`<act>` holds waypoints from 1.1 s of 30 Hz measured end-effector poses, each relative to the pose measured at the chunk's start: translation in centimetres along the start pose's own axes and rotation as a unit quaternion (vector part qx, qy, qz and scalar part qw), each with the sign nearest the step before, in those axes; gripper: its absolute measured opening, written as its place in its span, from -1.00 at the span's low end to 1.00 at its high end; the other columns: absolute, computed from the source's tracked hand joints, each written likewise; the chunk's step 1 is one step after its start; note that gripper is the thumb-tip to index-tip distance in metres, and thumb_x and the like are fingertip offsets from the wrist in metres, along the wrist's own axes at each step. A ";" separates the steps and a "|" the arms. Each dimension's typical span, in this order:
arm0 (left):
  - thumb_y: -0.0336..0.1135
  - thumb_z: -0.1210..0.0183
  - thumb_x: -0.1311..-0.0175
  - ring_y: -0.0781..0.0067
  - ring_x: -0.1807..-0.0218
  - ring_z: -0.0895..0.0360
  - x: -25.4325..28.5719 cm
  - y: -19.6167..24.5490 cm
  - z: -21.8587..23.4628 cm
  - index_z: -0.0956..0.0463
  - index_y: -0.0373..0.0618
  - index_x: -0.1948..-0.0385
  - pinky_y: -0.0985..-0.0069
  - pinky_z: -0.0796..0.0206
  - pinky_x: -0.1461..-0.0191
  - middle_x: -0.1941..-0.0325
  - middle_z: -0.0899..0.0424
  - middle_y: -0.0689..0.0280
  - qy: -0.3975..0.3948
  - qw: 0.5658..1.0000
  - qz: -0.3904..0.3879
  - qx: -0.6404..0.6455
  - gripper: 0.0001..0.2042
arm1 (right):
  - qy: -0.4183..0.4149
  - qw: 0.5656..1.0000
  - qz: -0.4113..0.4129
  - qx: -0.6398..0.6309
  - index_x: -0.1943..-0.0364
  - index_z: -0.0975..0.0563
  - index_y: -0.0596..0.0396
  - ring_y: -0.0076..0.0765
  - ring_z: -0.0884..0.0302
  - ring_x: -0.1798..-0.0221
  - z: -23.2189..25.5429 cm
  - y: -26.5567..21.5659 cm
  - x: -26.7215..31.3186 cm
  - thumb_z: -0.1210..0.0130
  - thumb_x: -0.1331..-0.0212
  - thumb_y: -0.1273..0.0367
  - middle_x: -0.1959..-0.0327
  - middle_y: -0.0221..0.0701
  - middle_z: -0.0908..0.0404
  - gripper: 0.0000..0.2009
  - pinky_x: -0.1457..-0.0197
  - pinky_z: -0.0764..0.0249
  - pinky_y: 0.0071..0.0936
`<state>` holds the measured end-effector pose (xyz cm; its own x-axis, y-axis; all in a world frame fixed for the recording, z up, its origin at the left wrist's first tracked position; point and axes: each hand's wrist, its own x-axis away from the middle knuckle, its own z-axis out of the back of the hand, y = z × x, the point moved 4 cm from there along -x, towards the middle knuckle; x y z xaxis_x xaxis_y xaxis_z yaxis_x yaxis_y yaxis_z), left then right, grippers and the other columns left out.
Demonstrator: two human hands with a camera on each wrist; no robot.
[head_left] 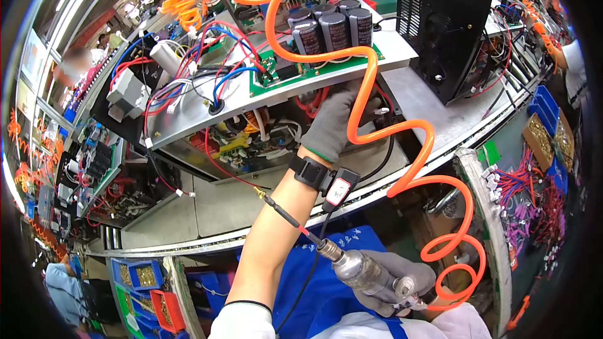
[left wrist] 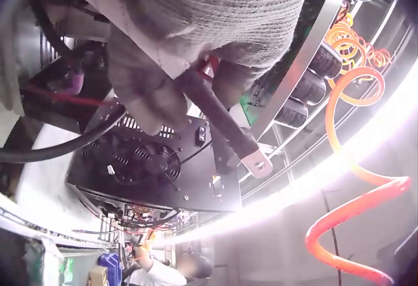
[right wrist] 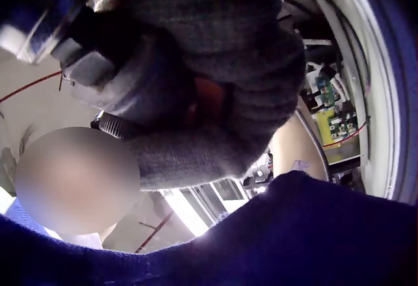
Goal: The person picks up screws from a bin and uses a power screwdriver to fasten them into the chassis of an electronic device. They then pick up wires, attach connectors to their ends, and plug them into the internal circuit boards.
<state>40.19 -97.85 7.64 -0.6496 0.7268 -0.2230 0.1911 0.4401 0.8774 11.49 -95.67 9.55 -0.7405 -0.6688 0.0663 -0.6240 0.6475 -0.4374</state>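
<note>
My gloved left hand (head_left: 331,124) is under the raised metal panel (head_left: 207,113), at the front of an open machine chassis. In the left wrist view its fingers grip a cable with a black sleeve (left wrist: 219,116) and a flat ring terminal (left wrist: 258,164) at its end. My gloved right hand (head_left: 402,270) holds an air screwdriver (head_left: 361,269), low in front of the blue apron. The screwdriver's long bit points up and left, with a brass-coloured screw (head_left: 260,193) at its tip. The right wrist view shows the glove (right wrist: 215,50) curled round the tool body.
An orange coiled hose (head_left: 408,182) hangs across the work, in front of the panel. Large black capacitors (head_left: 334,28) stand on a green board on the panel. A black fan panel (head_left: 440,31) stands at the right. Blue parts bins (head_left: 146,276) and a red one sit lower left.
</note>
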 end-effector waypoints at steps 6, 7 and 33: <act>-0.25 0.02 -0.45 0.31 -0.06 -0.51 4.3 3.4 -2.3 -0.43 -0.24 -0.02 0.30 -0.36 -0.21 0.08 -0.59 0.21 0.077 0.995 -0.057 0.033 -0.72 | -0.007 1.000 -0.008 0.008 -0.28 -0.07 0.29 -0.51 -0.37 0.71 -0.4 0.4 -0.2 -0.44 0.20 -0.06 0.52 -0.16 -0.45 0.06 0.74 -0.35 -0.66; -0.24 0.04 -0.45 0.29 -0.03 -0.51 5.6 4.5 -3.2 -0.42 -0.24 -0.01 0.26 -0.35 -0.24 0.11 -0.59 0.21 0.087 0.990 -0.058 0.091 -0.72 | -0.010 1.000 -0.003 0.010 -0.28 -0.07 0.29 -0.51 -0.38 0.71 -0.5 0.5 -0.1 -0.44 0.20 -0.05 0.52 -0.16 -0.45 0.06 0.74 -0.35 -0.66; -0.34 -0.16 -0.12 0.15 0.25 -0.52 25.4 23.9 9.9 -0.59 0.00 0.39 0.25 -0.35 0.25 0.32 -0.56 0.28 0.139 0.379 -0.092 -0.910 -0.93 | 0.011 0.999 -0.025 0.029 -0.33 -0.10 0.26 -0.39 -0.40 0.64 -4.0 2.4 -4.3 -0.42 0.10 -0.02 0.50 -0.14 -0.42 0.01 0.76 -0.39 -0.55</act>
<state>35.55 -63.71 18.74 -0.6289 0.5779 -0.5201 -0.5365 -0.8067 -0.2477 12.19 -89.79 11.82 -0.7144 -0.6911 0.1092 -0.6456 0.5909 -0.4838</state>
